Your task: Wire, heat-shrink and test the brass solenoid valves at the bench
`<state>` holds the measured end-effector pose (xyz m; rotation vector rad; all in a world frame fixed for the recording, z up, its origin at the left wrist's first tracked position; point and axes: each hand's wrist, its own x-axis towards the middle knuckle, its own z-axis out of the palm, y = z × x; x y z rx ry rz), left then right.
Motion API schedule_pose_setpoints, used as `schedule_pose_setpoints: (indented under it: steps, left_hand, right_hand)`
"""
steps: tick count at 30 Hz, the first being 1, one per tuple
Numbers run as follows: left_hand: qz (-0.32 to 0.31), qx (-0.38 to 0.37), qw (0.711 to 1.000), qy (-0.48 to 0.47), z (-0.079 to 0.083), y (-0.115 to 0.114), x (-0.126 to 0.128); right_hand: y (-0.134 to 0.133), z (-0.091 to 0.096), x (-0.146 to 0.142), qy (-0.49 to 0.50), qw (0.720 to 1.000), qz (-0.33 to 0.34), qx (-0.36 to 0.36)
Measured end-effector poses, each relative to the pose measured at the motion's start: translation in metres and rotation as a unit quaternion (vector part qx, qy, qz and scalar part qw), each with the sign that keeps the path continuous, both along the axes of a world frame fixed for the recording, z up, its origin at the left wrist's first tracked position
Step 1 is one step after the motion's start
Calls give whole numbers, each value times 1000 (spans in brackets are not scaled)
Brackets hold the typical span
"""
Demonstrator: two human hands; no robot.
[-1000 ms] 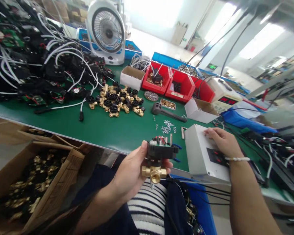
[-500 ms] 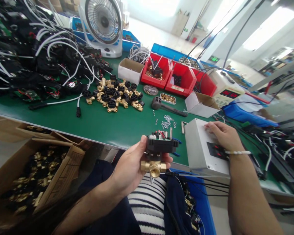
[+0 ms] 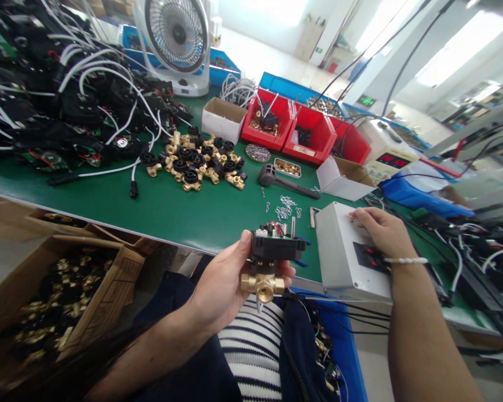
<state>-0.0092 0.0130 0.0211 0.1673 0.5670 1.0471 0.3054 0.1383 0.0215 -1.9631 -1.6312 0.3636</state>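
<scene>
My left hand (image 3: 224,285) is closed around a motorized valve: a brass three-way body (image 3: 265,287) under a black actuator housing (image 3: 276,247). The housing's top is uncovered, with red wires, small parts and an upright metal pin showing. My right hand (image 3: 381,231) rests over the top face of a grey metal control box (image 3: 339,251), fingers bent together at its far edge. What those fingertips pinch is too small to name. Beneath that wrist, a black panel with red parts (image 3: 366,258) shows on the box. Several small wire clips (image 3: 284,212) lie on the green bench beyond the valve.
A black ratchet-like tool (image 3: 287,183) lies mid-bench. Brass valve bodies (image 3: 193,173) are piled left of it, near wired actuators (image 3: 88,128) and a fan (image 3: 176,44). Red bins (image 3: 308,139) line the back. A carton of valves (image 3: 104,312) stands below the left edge.
</scene>
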Motion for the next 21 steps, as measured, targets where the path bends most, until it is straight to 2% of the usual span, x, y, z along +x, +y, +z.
schedule_pose_setpoints:
  steps: [3, 5, 7, 10, 13, 15, 21]
  left_hand:
    - [3, -2, 1000, 1, -1, 0, -1]
    - [-20, -11, 999, -24, -4, 1, -2]
    - [-74, -12, 994, -82, -8, 2, -4]
    - [-133, 13, 970, -204, -13, 2, -6]
    - [-133, 30, 946, -294, -13, -1, -8]
    - [-139, 38, 936, -321, -11, -2, -8]
    - [-146, 58, 933, -325, -13, -2, -8]
  right_hand:
    - [-2, 2, -3, 3, 1000, -11, -5]
    - [-3, 4, -5, 5, 1000, -20, -13]
    - [-4, 6, -7, 6, 999, -27, -21]
    - [-5, 8, -10, 7, 999, -35, -33]
    - [-5, 11, -14, 11, 998, -40, -43]
    - [-5, 12, -15, 14, 998, -43, -48]
    - [-6, 15, -15, 20, 997, -36, -59]
